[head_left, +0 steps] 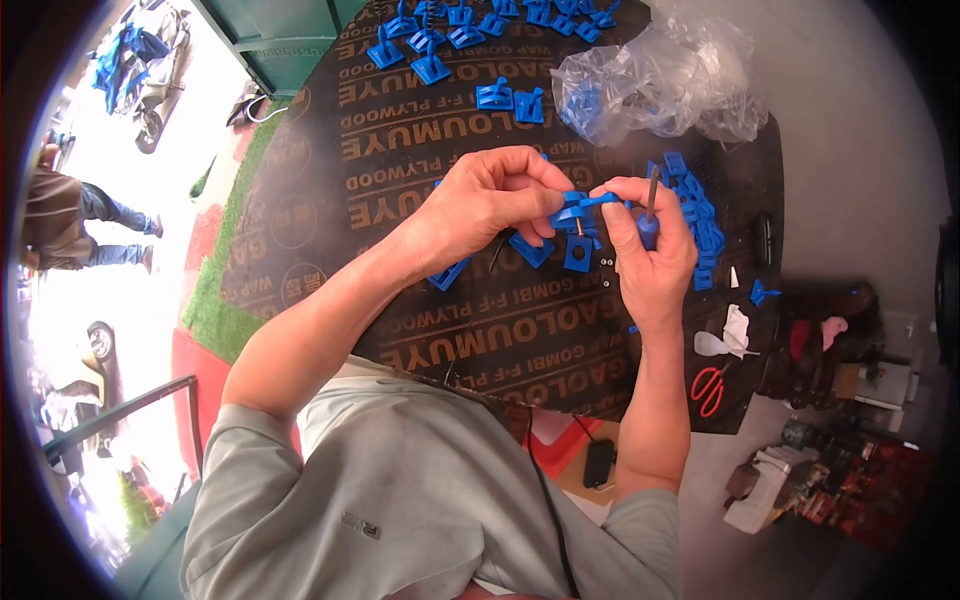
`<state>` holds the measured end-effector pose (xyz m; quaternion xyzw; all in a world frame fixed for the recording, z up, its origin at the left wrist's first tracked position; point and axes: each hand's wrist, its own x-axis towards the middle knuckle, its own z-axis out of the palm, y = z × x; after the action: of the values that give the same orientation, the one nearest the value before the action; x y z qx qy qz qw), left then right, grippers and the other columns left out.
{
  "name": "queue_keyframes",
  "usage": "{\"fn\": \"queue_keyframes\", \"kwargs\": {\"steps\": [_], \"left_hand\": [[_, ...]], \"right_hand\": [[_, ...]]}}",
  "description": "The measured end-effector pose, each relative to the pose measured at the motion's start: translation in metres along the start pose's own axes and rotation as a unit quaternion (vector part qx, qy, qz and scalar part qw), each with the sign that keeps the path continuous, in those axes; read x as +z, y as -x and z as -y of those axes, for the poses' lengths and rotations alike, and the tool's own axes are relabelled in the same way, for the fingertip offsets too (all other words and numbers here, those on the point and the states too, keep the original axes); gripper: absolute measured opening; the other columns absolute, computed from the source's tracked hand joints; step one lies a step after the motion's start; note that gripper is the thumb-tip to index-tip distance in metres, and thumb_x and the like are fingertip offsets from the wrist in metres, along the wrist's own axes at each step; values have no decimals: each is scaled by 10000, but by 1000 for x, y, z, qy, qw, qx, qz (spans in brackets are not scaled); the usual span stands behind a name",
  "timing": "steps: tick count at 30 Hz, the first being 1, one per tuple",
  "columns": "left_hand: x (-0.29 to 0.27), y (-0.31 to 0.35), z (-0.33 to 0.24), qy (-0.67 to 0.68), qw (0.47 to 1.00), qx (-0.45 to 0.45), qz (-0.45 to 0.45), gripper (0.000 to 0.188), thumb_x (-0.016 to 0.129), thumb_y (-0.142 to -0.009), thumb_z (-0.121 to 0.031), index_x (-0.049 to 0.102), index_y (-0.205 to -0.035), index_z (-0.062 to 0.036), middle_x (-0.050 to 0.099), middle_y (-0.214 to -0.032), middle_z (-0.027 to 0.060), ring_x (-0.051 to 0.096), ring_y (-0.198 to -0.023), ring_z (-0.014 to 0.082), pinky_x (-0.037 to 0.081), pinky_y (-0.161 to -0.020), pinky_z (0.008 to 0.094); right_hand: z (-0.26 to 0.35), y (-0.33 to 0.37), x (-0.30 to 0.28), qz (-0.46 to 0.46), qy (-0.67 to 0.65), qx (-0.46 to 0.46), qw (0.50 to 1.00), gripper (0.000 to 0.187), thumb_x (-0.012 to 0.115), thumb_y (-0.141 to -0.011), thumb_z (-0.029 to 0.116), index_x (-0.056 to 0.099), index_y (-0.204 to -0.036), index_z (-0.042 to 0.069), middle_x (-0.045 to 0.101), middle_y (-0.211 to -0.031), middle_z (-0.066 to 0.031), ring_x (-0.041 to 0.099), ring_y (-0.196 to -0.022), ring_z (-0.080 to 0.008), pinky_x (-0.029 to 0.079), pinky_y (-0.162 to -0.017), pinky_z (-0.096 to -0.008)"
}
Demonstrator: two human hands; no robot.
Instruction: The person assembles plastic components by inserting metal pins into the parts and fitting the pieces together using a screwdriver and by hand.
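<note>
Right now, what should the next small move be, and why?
Probably adjust the blue part by hand before using the blue-handled tool: the left hand pinches one end, the right hand the other, while the tool, tucked in the right hand, points away.

Dark plywood tabletop (330,215), scattered blue plastic parts (430,68), crumpled clear bag (650,80), white tissue (737,327), red-handled scissors (708,389)

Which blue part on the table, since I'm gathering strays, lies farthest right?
The lone part beside the right edge of the table, apart from the blue pile to its left.
</note>
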<state>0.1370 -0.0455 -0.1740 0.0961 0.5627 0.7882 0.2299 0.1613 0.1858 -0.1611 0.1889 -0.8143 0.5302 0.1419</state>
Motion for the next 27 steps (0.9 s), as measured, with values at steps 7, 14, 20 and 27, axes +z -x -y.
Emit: {"fn": "queue_keyframes", "kwargs": {"steps": [7,14,20,27], "left_hand": [[-4,4,5,-24,999,45,-3,191,727,-1027,-129,703,-1170,-5,752,-978,32,689,-879,76,594,-806,279],[-3,2,6,-10,999,43,7,187,716,-1031,-120,698,-1174,-2,757,-980,33,693,-885,75,595,-802,274],[-5,2,7,-24,998,53,5,194,728,-1034,-139,706,-1167,1,762,-978,40,700,-874,82,597,-800,277],[-6,2,4,12,1000,20,18,207,748,-1033,-162,717,-1158,1,762,-979,44,703,-859,103,601,-805,285]], "right_hand": [[7,0,4,18,-27,64,997,144,736,-1046,104,714,-1176,48,773,-1096,-60,718,-987,-161,556,-849,-296],[-2,-5,3,20,40,-68,997,152,769,-1002,55,734,-1149,41,761,-1101,-81,726,-961,-186,566,-830,-306],[3,0,10,11,42,-49,998,154,776,-998,58,734,-1145,39,760,-1095,-84,730,-941,-192,568,-793,-307],[-2,4,20,-31,11,-67,997,150,776,-1003,68,731,-1142,32,757,-1093,-88,726,-943,-200,570,-809,-314]]}}
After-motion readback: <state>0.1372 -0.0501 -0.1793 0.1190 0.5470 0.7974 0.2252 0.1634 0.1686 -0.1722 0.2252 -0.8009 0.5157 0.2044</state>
